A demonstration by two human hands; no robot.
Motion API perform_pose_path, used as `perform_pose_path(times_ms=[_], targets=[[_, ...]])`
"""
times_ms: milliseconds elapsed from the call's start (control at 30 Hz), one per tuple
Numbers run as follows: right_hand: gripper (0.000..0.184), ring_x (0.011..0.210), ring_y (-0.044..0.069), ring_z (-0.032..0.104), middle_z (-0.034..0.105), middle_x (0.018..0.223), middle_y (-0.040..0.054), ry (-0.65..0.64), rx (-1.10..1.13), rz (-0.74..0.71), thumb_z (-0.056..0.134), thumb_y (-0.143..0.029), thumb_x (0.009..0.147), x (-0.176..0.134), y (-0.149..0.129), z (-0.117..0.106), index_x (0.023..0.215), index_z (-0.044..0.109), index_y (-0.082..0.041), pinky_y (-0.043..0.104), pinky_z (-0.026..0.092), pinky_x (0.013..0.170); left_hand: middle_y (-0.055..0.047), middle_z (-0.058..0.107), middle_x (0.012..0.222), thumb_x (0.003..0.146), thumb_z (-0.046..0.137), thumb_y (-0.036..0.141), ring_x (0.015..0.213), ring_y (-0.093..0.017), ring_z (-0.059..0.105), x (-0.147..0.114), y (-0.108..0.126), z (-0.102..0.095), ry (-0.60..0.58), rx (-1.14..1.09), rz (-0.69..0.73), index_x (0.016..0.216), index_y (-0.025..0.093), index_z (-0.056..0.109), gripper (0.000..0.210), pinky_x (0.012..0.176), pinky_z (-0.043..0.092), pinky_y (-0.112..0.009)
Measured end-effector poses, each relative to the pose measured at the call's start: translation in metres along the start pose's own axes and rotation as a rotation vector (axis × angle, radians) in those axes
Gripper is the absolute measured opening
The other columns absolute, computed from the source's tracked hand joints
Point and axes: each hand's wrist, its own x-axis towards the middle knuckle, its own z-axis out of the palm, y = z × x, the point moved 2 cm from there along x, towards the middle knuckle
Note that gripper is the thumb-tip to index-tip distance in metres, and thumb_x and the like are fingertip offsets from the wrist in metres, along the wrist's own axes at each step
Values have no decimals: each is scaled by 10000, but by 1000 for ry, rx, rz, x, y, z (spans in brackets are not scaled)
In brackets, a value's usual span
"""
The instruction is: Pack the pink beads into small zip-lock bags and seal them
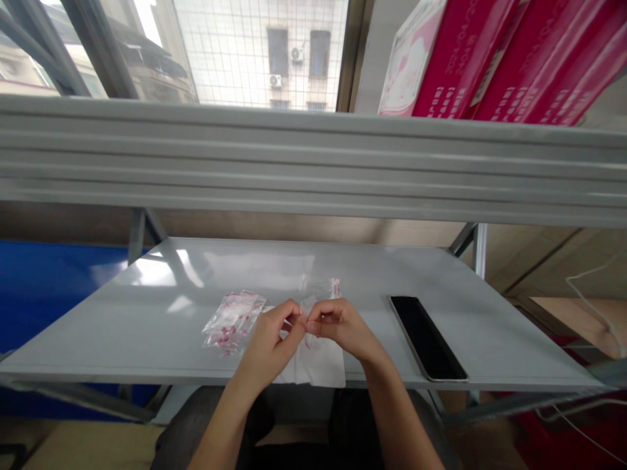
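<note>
My left hand (275,335) and my right hand (343,326) meet fingertip to fingertip above a white sheet (323,362), which looks like paper or cloth. Both are closed in a pinch. A thin reddish strand (307,341) hangs just below the fingertips; its kind is too small to make out, and the fingers cover its upper part. Left of my left hand lies a clear plastic bag (234,320) with small pink-red pieces in it. Behind my right hand rests another clear zip bag (335,287) with a red-striped edge.
A black tablet or large phone (426,336) lies on the grey table (171,346), to the right. Across the front of my view runs a grey metal shelf beam (294,163), with pink-red boxes (514,65) above it. White cables (595,300) hang at the far right.
</note>
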Motion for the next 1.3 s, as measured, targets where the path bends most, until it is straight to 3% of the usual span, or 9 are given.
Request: perform_pose_path(times_ms=[333, 433, 533, 600, 633, 700, 767, 967, 1300], targets=[[230, 656, 159, 519, 556, 558, -7, 349, -886, -398, 566, -105, 772, -9, -21, 11, 561, 514, -183, 317, 345, 720, 38, 500, 553, 783, 504, 204, 528, -128, 500, -1, -9, 5, 101, 346, 21, 621, 208, 447, 172, 515, 350, -226], [231, 668, 168, 513, 537, 561, -4, 466, -1000, -435, 540, -111, 789, -10, -25, 9, 581, 477, -188, 320, 317, 706, 53, 454, 512, 739, 510, 155, 486, -111, 464, -4, -5, 4, 181, 393, 51, 578, 209, 415, 194, 506, 337, -225], [211, 656, 165, 517, 533, 565, -11, 482, -919, -425, 536, -129, 798, -12, -28, 4, 604, 487, -196, 313, 333, 698, 58, 423, 516, 778, 551, 202, 483, -110, 450, -6, 4, 0, 290, 409, 171, 587, 218, 379, 257, 511, 357, -235], [197, 627, 154, 512, 529, 564, -18, 465, -776, -403, 540, -131, 779, -14, -30, 3, 601, 493, -201, 297, 359, 677, 5, 572, 698, 772, 611, 246, 663, -162, 578, -7, 9, -3, 312, 420, 289, 745, 215, 487, 131, 624, 454, -274], [186, 614, 147, 512, 532, 570, -22, 433, -691, -383, 538, -130, 771, -14, -31, 3, 603, 500, -203, 285, 374, 661, -55, 639, 897, 755, 647, 259, 850, -217, 626, -6, 10, -3, 297, 431, 342, 917, 206, 531, 206, 740, 494, -327], [159, 602, 134, 516, 546, 595, -25, 336, -539, -332, 529, -128, 761, -15, -32, 5, 620, 524, -202, 258, 398, 625, -157, 549, 1305, 730, 700, 278, 1231, -321, 513, -5, 10, -3, 225, 462, 407, 1278, 201, 420, 621, 994, 433, -478], [144, 597, 125, 512, 547, 604, -29, 274, -457, -291, 520, -126, 750, -15, -33, 7, 628, 535, -202, 239, 405, 599, -157, 486, 1410, 727, 722, 300, 1345, -344, 413, -4, 7, 0, 143, 488, 420, 1397, 233, 300, 795, 1111, 299, -571], [134, 573, 113, 506, 534, 578, -38, 343, -475, -261, 529, -137, 740, -14, -30, 5, 620, 540, -196, 226, 399, 590, -62, 643, 1078, 742, 684, 218, 1050, -252, 602, -5, 2, 3, 253, 414, 437, 1188, 249, 473, 495, 1084, 368, -515], [143, 560, 115, 506, 548, 574, -32, 389, -499, -254, 543, -169, 770, -12, -25, 3, 631, 556, -197, 229, 401, 583, -57, 668, 1051, 756, 691, 193, 1002, -257, 605, -3, -2, -4, 230, 428, 387, 1148, 254, 547, 422, 948, 445, -442]])
